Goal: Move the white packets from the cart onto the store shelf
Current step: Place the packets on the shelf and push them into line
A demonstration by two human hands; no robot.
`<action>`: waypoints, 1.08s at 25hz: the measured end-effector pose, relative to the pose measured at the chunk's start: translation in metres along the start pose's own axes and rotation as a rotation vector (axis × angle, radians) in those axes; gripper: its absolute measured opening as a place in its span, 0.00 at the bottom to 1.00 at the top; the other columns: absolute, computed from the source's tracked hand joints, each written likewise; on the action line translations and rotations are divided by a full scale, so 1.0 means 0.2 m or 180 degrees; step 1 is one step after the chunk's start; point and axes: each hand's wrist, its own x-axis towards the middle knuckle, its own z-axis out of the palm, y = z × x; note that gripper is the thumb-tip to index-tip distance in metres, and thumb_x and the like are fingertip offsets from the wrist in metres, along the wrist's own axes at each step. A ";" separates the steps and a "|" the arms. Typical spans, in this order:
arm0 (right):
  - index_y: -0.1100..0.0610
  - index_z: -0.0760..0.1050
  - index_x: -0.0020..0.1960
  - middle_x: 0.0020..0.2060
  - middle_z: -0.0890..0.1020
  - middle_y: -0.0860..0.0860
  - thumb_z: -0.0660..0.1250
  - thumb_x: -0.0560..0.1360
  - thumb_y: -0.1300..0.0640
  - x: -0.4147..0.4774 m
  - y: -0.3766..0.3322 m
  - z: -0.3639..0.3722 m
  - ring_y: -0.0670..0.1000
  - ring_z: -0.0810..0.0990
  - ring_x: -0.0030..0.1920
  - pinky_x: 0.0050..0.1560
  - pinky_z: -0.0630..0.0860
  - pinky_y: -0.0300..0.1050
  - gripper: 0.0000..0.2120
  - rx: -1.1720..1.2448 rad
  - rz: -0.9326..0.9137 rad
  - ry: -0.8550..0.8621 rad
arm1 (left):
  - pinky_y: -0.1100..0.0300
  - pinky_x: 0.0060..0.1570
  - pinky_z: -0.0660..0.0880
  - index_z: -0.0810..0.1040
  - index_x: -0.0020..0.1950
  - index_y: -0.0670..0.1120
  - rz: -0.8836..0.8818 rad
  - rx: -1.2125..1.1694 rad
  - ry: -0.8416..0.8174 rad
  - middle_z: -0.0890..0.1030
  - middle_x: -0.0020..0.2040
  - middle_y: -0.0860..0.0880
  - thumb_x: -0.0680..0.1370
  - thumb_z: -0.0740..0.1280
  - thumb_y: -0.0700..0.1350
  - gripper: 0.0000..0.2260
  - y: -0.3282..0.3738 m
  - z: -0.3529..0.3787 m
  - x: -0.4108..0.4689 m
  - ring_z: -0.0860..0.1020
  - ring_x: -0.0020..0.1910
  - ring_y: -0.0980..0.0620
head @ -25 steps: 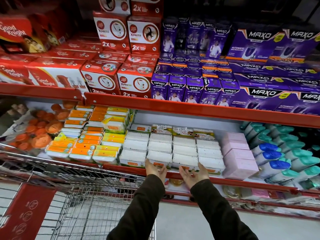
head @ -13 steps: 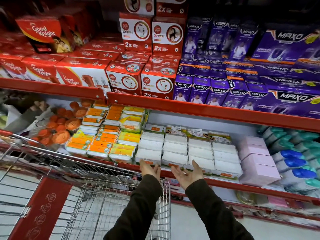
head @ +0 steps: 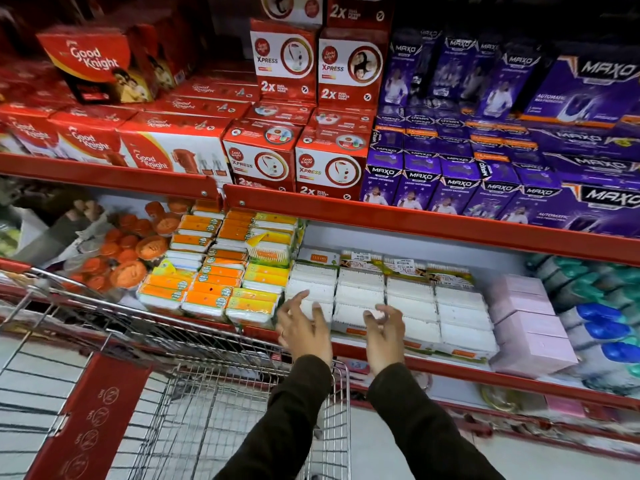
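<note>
Red store shelf (head: 398, 220), frame centre: white packets (head: 408, 303) judged light, soft, best gripped by sides. Left hand (head: 304, 332), right hand (head: 386, 332) empty, fingers spread.

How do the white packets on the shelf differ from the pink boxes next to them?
The white packets lie in several rows with orange labels along their front edges; the pink boxes form one plain stack with no label showing. The packets look thinner, the boxes bulkier. Both sit on the same red-edged shelf.

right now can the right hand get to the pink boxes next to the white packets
Probably yes: the right hand is open and empty at the shelf front, and the pink boxes sit just beside the white packets with nothing between.
</note>
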 end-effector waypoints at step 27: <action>0.52 0.40 0.80 0.80 0.46 0.52 0.35 0.77 0.35 0.53 0.32 -0.61 0.57 0.42 0.80 0.78 0.40 0.62 0.36 -0.3496 -0.0696 0.0068 | 0.45 0.78 0.37 0.39 0.81 0.49 0.2300 0.3157 -0.1764 0.41 0.82 0.49 0.80 0.39 0.60 0.31 0.04 0.53 0.02 0.39 0.81 0.47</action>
